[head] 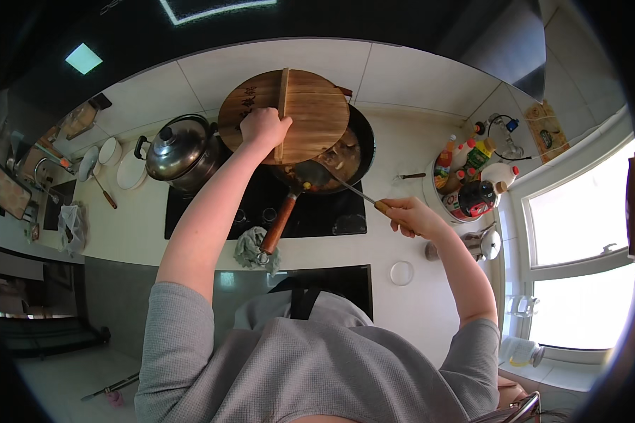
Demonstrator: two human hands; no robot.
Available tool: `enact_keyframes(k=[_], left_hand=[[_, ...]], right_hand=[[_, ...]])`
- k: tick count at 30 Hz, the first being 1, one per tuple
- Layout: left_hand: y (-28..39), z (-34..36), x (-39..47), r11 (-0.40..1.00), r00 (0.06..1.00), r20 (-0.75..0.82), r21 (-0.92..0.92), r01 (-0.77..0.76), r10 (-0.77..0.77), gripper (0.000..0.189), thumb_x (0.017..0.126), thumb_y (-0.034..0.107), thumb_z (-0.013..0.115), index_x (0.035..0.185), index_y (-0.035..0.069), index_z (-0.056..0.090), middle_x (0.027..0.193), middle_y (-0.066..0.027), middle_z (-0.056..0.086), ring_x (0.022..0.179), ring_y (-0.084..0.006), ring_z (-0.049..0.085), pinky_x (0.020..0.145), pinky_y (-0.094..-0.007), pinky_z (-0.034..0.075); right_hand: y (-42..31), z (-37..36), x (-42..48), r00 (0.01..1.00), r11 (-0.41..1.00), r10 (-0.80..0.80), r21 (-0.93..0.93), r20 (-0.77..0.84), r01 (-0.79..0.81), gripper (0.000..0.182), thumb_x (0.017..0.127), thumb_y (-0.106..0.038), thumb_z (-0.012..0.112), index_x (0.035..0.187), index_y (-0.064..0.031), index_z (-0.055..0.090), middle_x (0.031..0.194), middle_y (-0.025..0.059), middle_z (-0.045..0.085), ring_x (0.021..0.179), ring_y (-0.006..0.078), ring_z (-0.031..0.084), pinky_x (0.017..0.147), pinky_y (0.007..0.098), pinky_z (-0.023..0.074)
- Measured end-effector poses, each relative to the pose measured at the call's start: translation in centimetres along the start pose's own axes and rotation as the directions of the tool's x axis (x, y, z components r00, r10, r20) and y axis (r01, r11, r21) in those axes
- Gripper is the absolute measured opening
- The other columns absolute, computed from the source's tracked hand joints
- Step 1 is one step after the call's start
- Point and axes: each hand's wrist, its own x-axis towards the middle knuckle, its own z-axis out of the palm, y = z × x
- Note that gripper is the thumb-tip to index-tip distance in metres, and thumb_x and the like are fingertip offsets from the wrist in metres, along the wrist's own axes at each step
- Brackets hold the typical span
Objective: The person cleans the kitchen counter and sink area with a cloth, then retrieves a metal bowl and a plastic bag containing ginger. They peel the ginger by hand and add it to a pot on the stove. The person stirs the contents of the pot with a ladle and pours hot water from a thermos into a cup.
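Note:
My left hand (266, 129) grips the bar handle of a round wooden lid (317, 116), which is held over the left and far part of a black wok (369, 140). Writing is marked on the lid's left side. In my right hand (410, 217) is the wooden handle of a spatula or ladle (361, 194); its working end reaches into the wok, where the food partly hides it. Brownish food in liquid (344, 156) shows in the wok's uncovered right side. The wok's wooden handle (279, 224) points towards me.
Left of the wok stands a lidded steel pot (182, 148) on the black cooktop (323, 217). A grey cloth (250, 248) lies under the wok handle. To the right are a tub of bottles (431, 185), a metal kettle (481, 243) and a clear round dish (401, 273). A range hood (349, 21) overhangs.

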Motion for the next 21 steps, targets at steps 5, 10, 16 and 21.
enact_keyframes(k=[5, 10, 16, 21], left_hand=[[0.4, 0.4, -0.1, 1.0, 1.0, -0.011, 0.008, -0.013, 0.013, 0.04, 0.085, 0.043, 0.053, 0.086, 0.006, 0.067, 0.084, -0.0115, 0.068, 0.081, -0.0265, 0.066, 0.066, -0.0399, 0.054], [0.8, 0.6, 0.3, 1.0, 1.0, 0.009, 0.01, 0.01, -0.01, 0.04, 0.084, 0.045, 0.054, 0.089, 0.008, 0.067, 0.087, -0.0109, 0.068, 0.084, -0.0267, 0.066, 0.069, -0.0401, 0.053], [1.3, 0.9, 0.5, 1.0, 1.0, -0.019, -0.006, -0.002, 0.002, 0.039, 0.081, 0.045, 0.055, 0.085, 0.008, 0.066, 0.086, -0.0117, 0.068, 0.084, -0.0284, 0.065, 0.07, -0.0413, 0.052], [1.7, 0.7, 0.4, 0.999, 0.999, -0.024, 0.018, -0.039, 0.039, 0.039, 0.083, 0.044, 0.054, 0.088, 0.007, 0.068, 0.087, -0.0114, 0.069, 0.084, -0.0267, 0.067, 0.068, -0.0397, 0.055]], right_hand=[[-0.5, 0.9, -1.1, 0.999, 0.997, -0.025, -0.068, -0.041, 0.022, 0.044, 0.092, -0.02, 0.049, 0.135, -0.0075, 0.048, 0.067, 0.0025, 0.055, 0.044, 0.0064, 0.045, 0.039, 0.0214, 0.0366], [-0.5, 1.2, -1.4, 0.998, 0.995, -0.041, -0.096, -0.046, 0.036, 0.044, 0.092, -0.02, 0.05, 0.135, -0.0084, 0.049, 0.066, 0.0022, 0.055, 0.044, 0.0059, 0.045, 0.039, 0.0211, 0.0376], [-0.5, 1.3, -1.6, 0.998, 0.995, -0.041, -0.098, -0.05, 0.035, 0.044, 0.092, -0.02, 0.049, 0.135, -0.009, 0.049, 0.066, 0.0019, 0.055, 0.044, 0.0061, 0.046, 0.039, 0.0212, 0.0393], [-0.2, 1.5, -2.0, 0.996, 0.989, -0.053, -0.141, -0.078, 0.041, 0.045, 0.092, -0.02, 0.05, 0.136, -0.0094, 0.048, 0.065, 0.002, 0.055, 0.044, 0.0065, 0.047, 0.04, 0.0217, 0.0405]])
